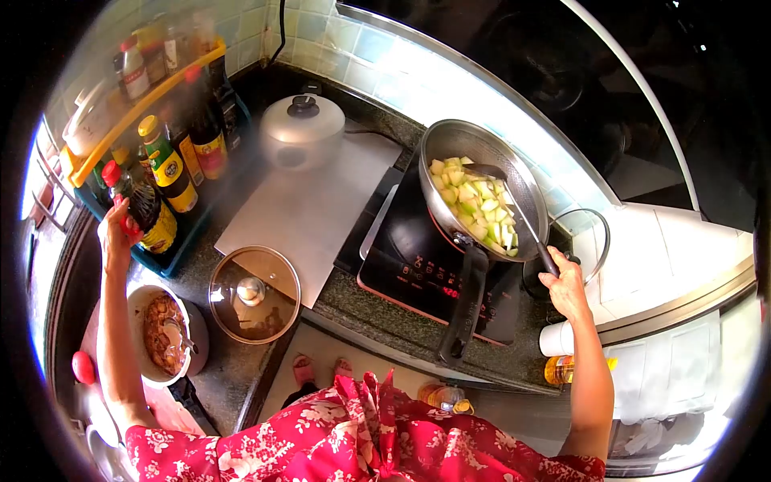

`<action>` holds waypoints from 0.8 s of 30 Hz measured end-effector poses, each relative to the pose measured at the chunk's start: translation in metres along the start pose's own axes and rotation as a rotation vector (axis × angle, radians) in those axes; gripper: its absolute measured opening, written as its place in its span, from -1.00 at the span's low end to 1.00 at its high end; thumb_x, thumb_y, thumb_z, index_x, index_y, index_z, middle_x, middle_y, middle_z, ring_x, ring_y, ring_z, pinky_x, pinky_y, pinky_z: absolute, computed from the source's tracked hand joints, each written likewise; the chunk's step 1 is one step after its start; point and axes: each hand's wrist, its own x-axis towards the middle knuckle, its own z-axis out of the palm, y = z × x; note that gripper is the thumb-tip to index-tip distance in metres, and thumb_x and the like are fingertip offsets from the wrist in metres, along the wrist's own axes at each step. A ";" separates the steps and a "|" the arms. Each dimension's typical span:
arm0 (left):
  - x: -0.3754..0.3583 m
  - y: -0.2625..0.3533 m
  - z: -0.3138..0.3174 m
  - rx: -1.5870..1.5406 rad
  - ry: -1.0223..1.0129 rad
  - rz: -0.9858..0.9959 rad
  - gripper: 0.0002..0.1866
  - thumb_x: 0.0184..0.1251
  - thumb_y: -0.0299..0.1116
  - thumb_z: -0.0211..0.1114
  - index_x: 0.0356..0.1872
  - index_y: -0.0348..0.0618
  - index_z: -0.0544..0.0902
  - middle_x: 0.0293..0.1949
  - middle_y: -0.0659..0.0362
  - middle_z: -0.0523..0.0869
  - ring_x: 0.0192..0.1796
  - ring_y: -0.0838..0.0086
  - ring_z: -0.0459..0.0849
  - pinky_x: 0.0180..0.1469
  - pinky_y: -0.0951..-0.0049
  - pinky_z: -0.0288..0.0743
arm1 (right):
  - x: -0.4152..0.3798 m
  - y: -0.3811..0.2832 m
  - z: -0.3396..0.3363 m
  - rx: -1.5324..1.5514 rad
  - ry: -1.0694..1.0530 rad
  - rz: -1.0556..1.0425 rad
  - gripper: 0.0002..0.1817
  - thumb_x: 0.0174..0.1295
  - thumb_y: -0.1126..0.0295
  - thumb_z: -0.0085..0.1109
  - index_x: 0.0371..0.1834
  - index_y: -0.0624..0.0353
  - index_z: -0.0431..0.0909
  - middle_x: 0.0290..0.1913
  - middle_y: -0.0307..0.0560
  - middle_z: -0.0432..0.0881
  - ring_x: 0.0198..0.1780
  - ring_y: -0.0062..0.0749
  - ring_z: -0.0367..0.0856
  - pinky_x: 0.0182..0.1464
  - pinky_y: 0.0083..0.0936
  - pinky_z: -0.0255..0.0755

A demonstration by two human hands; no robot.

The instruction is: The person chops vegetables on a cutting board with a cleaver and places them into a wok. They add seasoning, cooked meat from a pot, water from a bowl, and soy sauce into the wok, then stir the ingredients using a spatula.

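My right hand point(569, 287) is closed around the dark handle of a spatula point(526, 218). The spatula's blade reaches into a frying pan point(526, 173) among diced pale green vegetable pieces point(477, 202). That pan stands on a black induction cooktop point(409, 269), its long handle pointing toward me. On the far left, my left hand point(119, 229) has its fingers wrapped at the red handle of a dark sauce bottle point(144, 207) with a red cap. The bottle is at the edge of a blue rack point(165, 261). My left fingers are partly hidden.
Several sauce bottles point(169, 169) fill the rack. A lidded silver pot point(301, 132) stands behind a grey board point(277, 209). A glass lid point(254, 295) lies near a white pot point(195, 337) of brown food. White cups point(556, 340) and an oil bottle point(562, 369) are at the right.
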 end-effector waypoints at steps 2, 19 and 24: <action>-0.003 0.001 0.001 -0.026 -0.022 -0.012 -0.81 0.27 -0.22 0.19 -0.49 0.06 0.41 -0.72 0.39 0.30 -0.67 0.68 0.33 -0.67 0.66 0.26 | -0.008 -0.013 -0.005 -0.116 -0.020 0.076 -0.44 0.02 0.52 0.20 0.18 0.22 0.37 -0.21 0.24 0.58 -0.17 -0.03 0.58 -0.03 -0.41 0.38; -0.004 -0.005 -0.022 0.274 -0.024 0.246 -0.82 0.18 -0.21 0.28 -0.35 -0.06 0.55 -0.61 0.35 0.45 -0.56 0.60 0.46 -0.46 0.50 0.46 | 0.038 -0.085 -0.028 0.466 0.425 -0.525 -0.79 0.19 0.46 0.11 -0.11 0.19 0.44 -0.33 -0.31 0.48 -0.31 -0.64 0.40 -0.29 -0.67 0.30; -0.036 0.034 0.001 0.085 -0.048 0.074 -0.87 0.23 -0.29 0.23 -0.39 -0.05 0.49 -0.67 0.35 0.40 -0.63 0.64 0.39 -0.56 0.57 0.38 | 0.076 -0.092 0.017 -0.350 -0.295 -0.221 -0.56 0.14 0.60 0.01 0.16 0.29 0.38 -0.13 -0.17 0.49 -0.20 -0.51 0.46 -0.17 -0.63 0.33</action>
